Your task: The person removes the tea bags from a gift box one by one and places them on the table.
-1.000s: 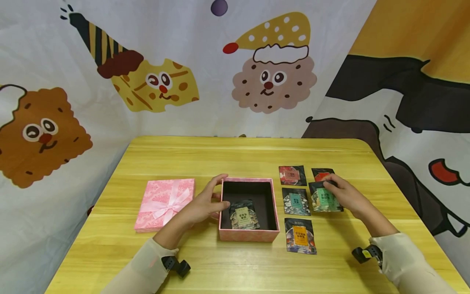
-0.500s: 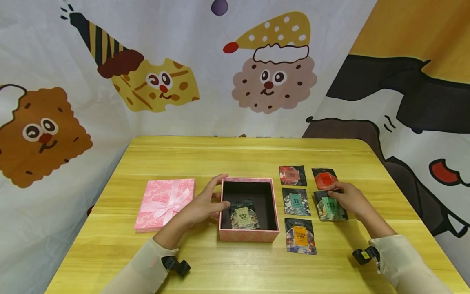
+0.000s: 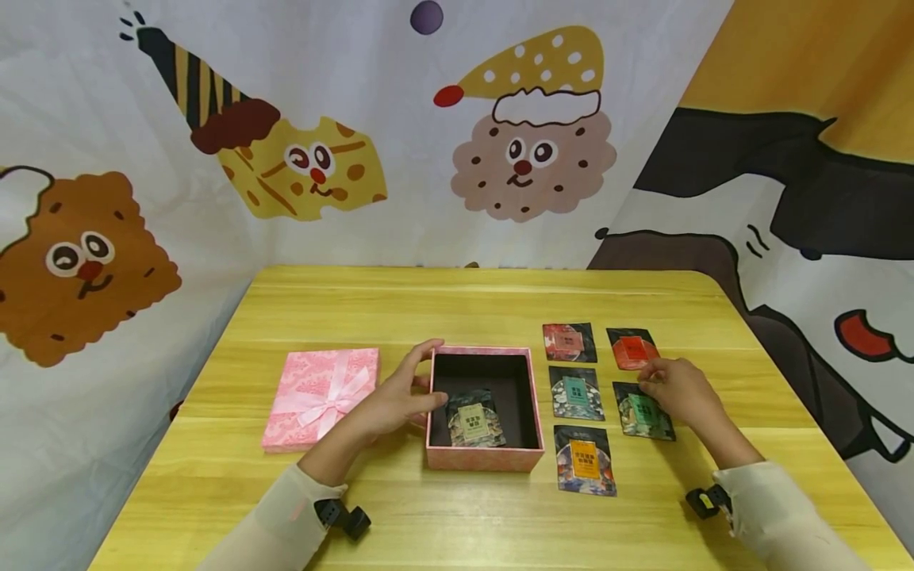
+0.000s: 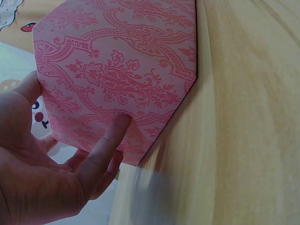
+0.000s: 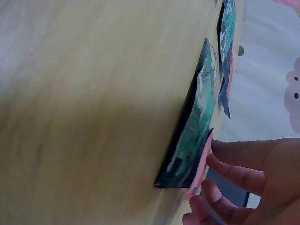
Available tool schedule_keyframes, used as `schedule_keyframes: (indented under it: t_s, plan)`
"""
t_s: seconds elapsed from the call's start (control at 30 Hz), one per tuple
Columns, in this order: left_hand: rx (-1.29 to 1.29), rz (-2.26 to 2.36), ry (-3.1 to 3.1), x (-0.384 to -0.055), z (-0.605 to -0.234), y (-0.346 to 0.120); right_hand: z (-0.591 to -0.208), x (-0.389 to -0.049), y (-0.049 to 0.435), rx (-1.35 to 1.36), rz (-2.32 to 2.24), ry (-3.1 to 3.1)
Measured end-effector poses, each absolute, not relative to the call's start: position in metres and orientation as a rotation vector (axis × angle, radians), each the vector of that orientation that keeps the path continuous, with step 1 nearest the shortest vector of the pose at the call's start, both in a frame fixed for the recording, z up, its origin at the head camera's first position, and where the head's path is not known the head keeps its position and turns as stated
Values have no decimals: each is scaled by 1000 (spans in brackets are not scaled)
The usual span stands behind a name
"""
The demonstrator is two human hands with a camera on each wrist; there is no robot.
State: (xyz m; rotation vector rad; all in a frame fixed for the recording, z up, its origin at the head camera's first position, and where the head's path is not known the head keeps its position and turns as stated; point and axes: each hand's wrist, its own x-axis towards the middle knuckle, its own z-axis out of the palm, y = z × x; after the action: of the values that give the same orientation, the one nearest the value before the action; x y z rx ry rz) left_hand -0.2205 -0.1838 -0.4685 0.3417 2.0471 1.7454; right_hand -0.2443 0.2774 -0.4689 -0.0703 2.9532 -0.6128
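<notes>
My left hand [image 3: 402, 396] grips the left side of an uncovered pink box [image 3: 485, 457], thumb at the rim and fingers against the outer wall. In the left wrist view, one finger [image 4: 123, 119] presses the patterned wall. A sachet with a pale green label [image 3: 474, 420] lies inside the black-lined box. To the right, my right hand [image 3: 681, 390] pinches the top edge of a dark sachet with a green label [image 3: 645, 412], which lies on the table. In the right wrist view, that green sachet [image 5: 192, 131] shows from its side, thumb and fingertips right at its edge.
Left of the box lies its pink lid [image 3: 321, 400] with a ribbon bow. Sachets with pink [image 3: 568, 342], teal [image 3: 575, 392] and orange [image 3: 585, 460] labels form a column right of the box. A red-labelled sachet [image 3: 631, 349] lies behind the green one. A cartoon-print curtain [image 3: 421, 182] hangs behind the table.
My right hand has brought the green-labelled sachet down and nearer to me, uncovering the red-labelled one behind it. My left hand and the box have stayed put.
</notes>
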Motion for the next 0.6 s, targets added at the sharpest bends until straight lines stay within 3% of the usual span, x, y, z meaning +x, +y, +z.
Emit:
schedule_keyframes:
  t_s: [0.6]
  plan:
    - [335,1736,2060,-221,-470,-184,-446,-233,227,-302,-722,2992]
